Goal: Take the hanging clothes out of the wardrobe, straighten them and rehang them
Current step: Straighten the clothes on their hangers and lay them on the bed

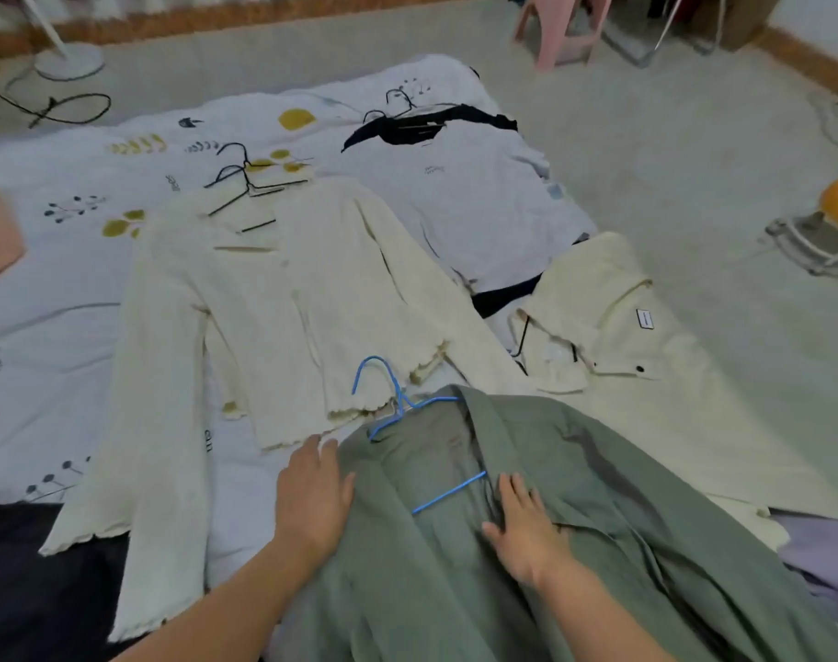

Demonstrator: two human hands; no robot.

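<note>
Patterned bedsheet (49,289): four garments are laid out; one green shirt (598,542), blue wire hanger (397,403), is pressed by flat fingers of left hand (312,494) and right hand (526,532).

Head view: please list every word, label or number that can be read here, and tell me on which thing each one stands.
None can be read with certainty.
Bed sheet: small dark printed words in several places, too blurred to read.
Cream jacket: a white label with a dark border, text too small.
White and black shirt: a small chest print, too blurred.
</note>
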